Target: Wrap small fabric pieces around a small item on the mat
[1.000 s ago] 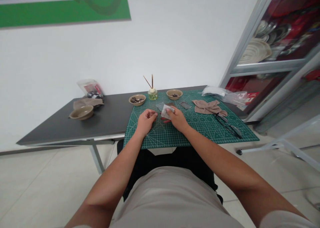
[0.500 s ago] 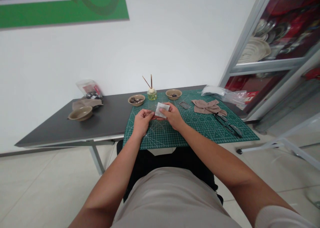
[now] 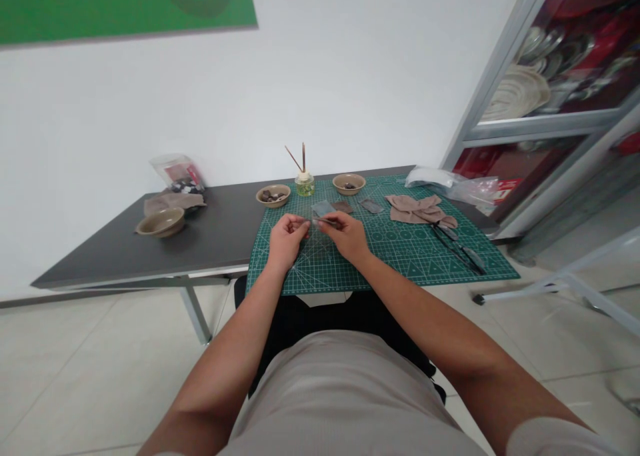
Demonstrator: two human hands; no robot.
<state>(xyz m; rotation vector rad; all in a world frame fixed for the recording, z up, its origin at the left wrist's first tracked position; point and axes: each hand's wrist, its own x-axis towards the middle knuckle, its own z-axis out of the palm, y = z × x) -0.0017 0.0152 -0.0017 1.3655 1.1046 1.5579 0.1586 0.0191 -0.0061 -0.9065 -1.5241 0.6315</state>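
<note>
Above the green cutting mat (image 3: 320,269), my right hand (image 3: 347,235) pinches a thin grey square sheet (image 3: 327,221), turned nearly edge-on; it looks like sandpaper. My left hand (image 3: 287,239) is closed close beside it, thumb against fingertips; whatever it holds is too small or hidden to make out. Just beyond the fingers lie a bluish-grey flat piece (image 3: 323,208) and a brown flat piece (image 3: 343,206). Farther right rests a dark grey flat piece (image 3: 371,206).
Behind my hands stand a bowl of dark stones (image 3: 273,203), a glass jar with sticks (image 3: 305,186) and another bowl (image 3: 349,191) holding dark pieces. Brown cloth (image 3: 417,209), eyeglasses (image 3: 457,246) and plastic bags (image 3: 450,189) lie rightward. A bowl (image 3: 161,232) sits at left.
The sheet in my right hand has tipped from showing its pale face to nearly edge-on. The bluish-grey and brown pieces behind it now show. My left hand has barely moved.
</note>
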